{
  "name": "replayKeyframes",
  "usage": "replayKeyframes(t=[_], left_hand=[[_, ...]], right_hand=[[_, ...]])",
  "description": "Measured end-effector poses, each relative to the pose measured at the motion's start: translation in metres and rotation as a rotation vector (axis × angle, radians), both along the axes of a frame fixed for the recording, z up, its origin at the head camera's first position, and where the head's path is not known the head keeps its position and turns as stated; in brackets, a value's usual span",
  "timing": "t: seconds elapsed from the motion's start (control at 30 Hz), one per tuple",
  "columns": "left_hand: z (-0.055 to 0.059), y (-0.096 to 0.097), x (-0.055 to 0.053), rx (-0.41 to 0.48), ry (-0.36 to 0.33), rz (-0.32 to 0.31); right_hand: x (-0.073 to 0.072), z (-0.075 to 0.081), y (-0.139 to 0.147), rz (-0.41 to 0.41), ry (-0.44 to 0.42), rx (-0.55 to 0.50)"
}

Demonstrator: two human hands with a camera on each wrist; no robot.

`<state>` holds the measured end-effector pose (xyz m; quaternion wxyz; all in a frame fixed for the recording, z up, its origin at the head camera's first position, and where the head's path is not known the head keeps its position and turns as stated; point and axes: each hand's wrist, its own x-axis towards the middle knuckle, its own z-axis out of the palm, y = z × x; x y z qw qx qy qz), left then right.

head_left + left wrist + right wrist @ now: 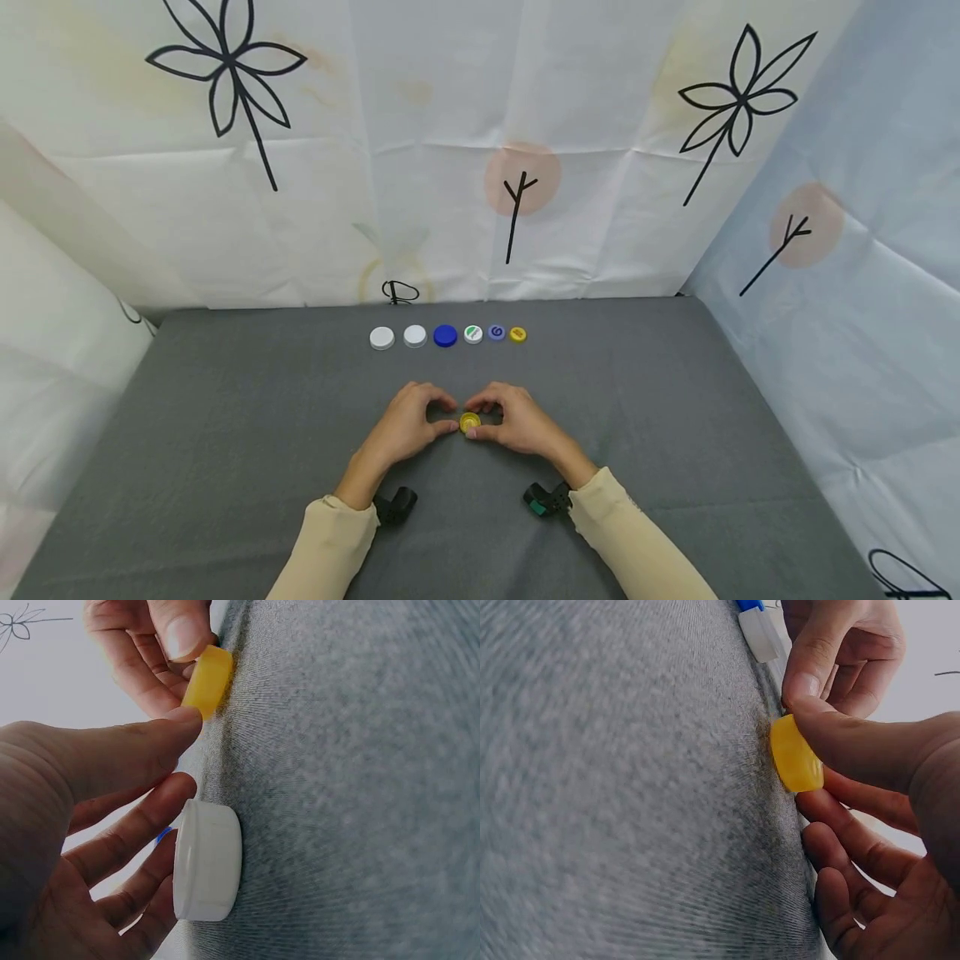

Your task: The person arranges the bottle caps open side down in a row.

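A small round yellow cap (pixel 469 422) lies on the grey cloth between my two hands. My right hand (pixel 521 421) pinches it, thumb at its near side and index finger at its far side; the cap shows edge-on in the right wrist view (pixel 798 756). From the other side my left hand (pixel 408 422) reaches in, its thumb tip right at the cap's left edge. In the left wrist view that thumb overlaps the near end of the yellow cap (pixel 208 681), while the other left fingers stay spread apart from the thumb.
Behind the hands runs a row of caps: two white caps (pixel 382 337), a blue cap (pixel 445 336), a white cap with a green mark (pixel 472 334), a lavender cap (pixel 497 332) and another yellow cap (pixel 518 334). Patterned white cloth (pixel 450 100) hangs beyond the table.
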<state>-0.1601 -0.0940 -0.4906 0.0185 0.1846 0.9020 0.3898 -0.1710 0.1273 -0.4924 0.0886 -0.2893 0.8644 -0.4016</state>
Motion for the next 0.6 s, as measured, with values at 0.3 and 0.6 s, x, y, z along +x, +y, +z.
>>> replayKeyframes(t=[0.3, 0.6], left_hand=[[0.001, 0.002, 0.001, -0.024, -0.019, 0.006], [0.007, 0.003, -0.005, 0.277, -0.149, -0.036]], right_hand=[[0.003, 0.005, 0.000, 0.029, 0.053, 0.078], [-0.001, 0.011, 0.002, -0.082, 0.100, -0.055]])
